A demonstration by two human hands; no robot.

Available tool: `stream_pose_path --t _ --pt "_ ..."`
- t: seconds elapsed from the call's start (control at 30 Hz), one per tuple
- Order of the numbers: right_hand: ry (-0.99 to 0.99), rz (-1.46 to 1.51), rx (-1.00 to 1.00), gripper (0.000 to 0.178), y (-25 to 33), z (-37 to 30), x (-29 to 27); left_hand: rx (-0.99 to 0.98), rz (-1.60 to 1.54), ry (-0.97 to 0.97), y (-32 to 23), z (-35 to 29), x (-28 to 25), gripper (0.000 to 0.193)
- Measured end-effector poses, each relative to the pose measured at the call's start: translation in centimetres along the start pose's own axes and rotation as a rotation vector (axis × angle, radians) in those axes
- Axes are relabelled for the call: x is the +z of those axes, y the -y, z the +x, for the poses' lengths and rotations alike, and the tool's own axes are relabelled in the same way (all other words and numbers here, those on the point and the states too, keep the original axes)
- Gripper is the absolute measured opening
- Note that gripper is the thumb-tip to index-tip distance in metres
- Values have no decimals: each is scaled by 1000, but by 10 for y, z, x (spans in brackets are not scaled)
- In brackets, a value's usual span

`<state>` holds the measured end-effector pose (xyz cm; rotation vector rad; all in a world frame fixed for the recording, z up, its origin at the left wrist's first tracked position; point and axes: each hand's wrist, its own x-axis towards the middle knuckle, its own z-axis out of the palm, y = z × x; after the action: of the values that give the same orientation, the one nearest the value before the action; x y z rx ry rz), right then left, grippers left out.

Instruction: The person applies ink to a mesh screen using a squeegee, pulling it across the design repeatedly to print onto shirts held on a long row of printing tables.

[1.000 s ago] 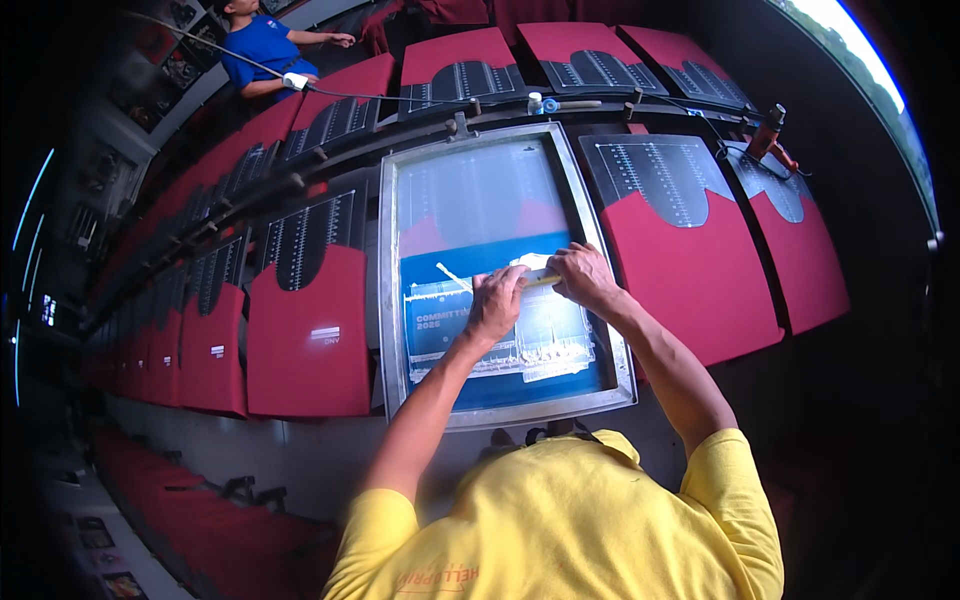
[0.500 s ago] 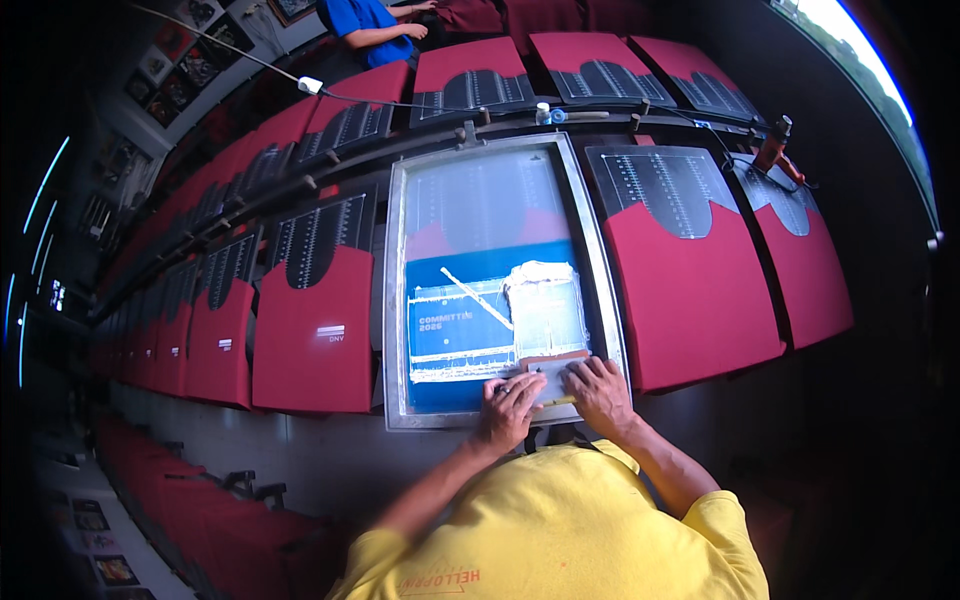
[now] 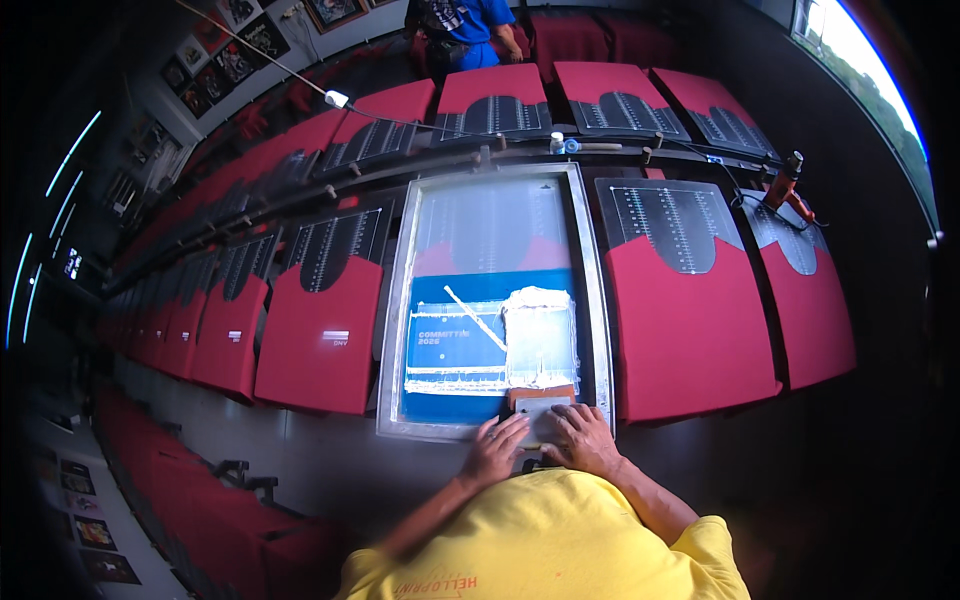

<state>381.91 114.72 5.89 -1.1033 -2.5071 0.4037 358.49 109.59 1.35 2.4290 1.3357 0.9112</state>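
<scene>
A metal-framed printing screen lies before me, its mesh blue in the lower half. White ink coats the right part of the blue area, with white strips at left and a slanting strip. At the screen's near edge is a grey squeegee with a reddish-brown far edge. My right hand is closed on the squeegee's right side, fingers over its top. At its left end my left hand holds it with bent fingers; the thumb is partly hidden.
Red garments on black boards line both sides of the screen and a row behind. A red heat gun stands at right. A small bottle sits on the rail beyond. A person in blue stands far back.
The squeegee and both hands have come nearer to me, down to the screen's near edge. White ink now covers the right-hand area more evenly. The person in blue has turned and moved.
</scene>
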Motion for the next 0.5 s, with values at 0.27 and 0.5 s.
stream_pose_path --t 0.27,0.5 --pt "-474 115 263 44 -46 -4 -12 -337 79 -337 38 5 -51 36" --pt "-554 153 421 37 -67 -7 18 -936 198 -507 114 -28 -102 37"
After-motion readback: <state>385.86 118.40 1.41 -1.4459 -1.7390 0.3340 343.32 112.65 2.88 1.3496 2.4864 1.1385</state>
